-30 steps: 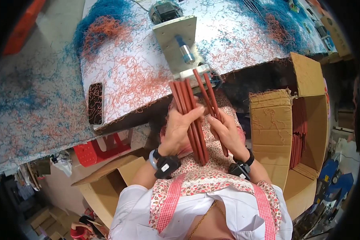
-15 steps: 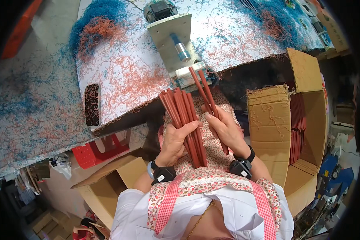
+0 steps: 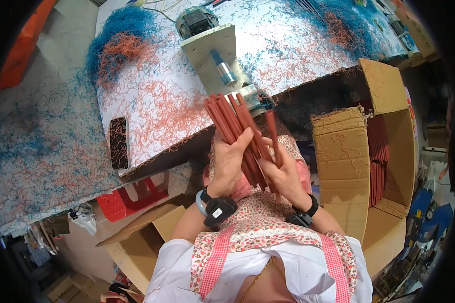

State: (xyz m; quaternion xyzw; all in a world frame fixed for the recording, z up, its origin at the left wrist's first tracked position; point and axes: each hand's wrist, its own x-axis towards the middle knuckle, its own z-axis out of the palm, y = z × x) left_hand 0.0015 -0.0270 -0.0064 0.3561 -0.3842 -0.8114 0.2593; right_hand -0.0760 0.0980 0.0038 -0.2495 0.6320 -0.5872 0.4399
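While my left hand (image 3: 231, 162) grips the bundle of red sticks (image 3: 232, 129), my right hand (image 3: 283, 174) pinches 1 stick (image 3: 273, 136) free. More sticks (image 3: 376, 151) fill the box (image 3: 338, 151), possibly finished; the bundle remains.

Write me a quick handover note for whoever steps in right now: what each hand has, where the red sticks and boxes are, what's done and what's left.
Left hand: clasps a fanned bundle of red sticks, tips pointing at the table edge.
Right hand: pinches a single red stick, held apart from the bundle.
Small machine: on the table, just beyond the stick tips, amid red and blue shavings.
Open cardboard box on the right: red sticks stacked upright inside.
Another cardboard box lower left; contents not visible.
Done: cannot tell which sticks have been through the machine.
Left: the whole bundle is in hand.
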